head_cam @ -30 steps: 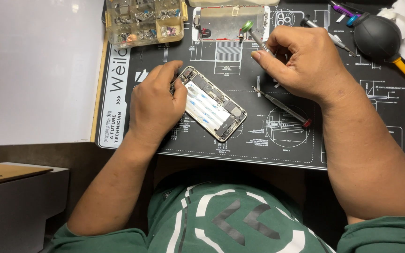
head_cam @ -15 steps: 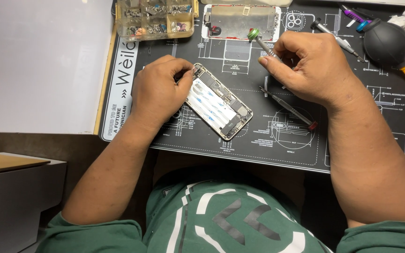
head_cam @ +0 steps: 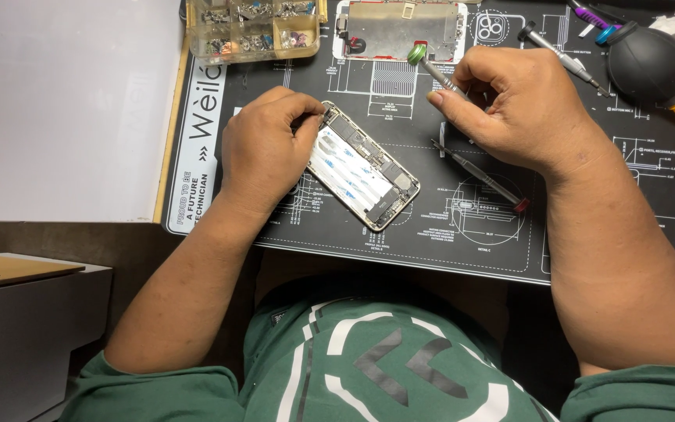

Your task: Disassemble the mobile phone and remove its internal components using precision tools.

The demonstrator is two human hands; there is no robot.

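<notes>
An opened phone body (head_cam: 365,168) lies tilted on the dark repair mat (head_cam: 431,227), its insides and white strips showing. My left hand (head_cam: 263,152) grips its upper left end, fingers curled over the edge. My right hand (head_cam: 513,105) hovers to the right of the phone and holds a slim screwdriver with a green cap (head_cam: 418,55), tip hidden inside the fist. A second screwdriver with a red end (head_cam: 482,176) lies on the mat just under that hand.
A clear parts box (head_cam: 251,23) with small screws sits at the mat's top left. A detached screen panel (head_cam: 400,27) lies beside it. Another screwdriver (head_cam: 560,55), a black rubber air blower (head_cam: 648,66) and purple tools (head_cam: 587,16) lie top right. A white board (head_cam: 64,109) lies left.
The view has shifted slightly, so everything sits a little lower in frame. Both hands keep their holds; the right hand with the screwdriver has barely moved.
</notes>
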